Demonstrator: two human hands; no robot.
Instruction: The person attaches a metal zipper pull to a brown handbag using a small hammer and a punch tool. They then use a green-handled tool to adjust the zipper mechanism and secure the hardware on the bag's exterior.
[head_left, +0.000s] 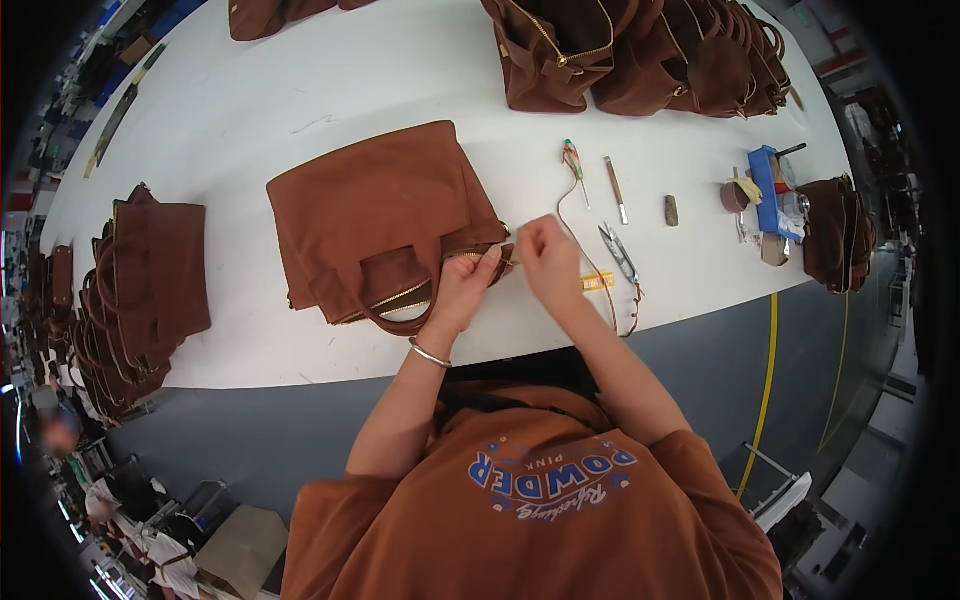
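Note:
A brown suede handbag (380,215) with a gold zipper lies flat on the white table (300,90) in front of me. My left hand (465,285), a silver bangle on its wrist, pinches the bag's right end by the zipper. My right hand (545,255) is closed right beside it, gripping a thin brown cord (572,205) that loops up toward the tools and trails down to the table's front edge. The fingertips of both hands nearly touch.
Right of my hands lie small snips (620,252), a yellow tag (598,282), a screwdriver-like tool (574,162), a thin wooden-handled tool (615,188) and a blue tray (772,190). Stacks of brown bags (140,290) stand left, more bags (640,50) at the far right.

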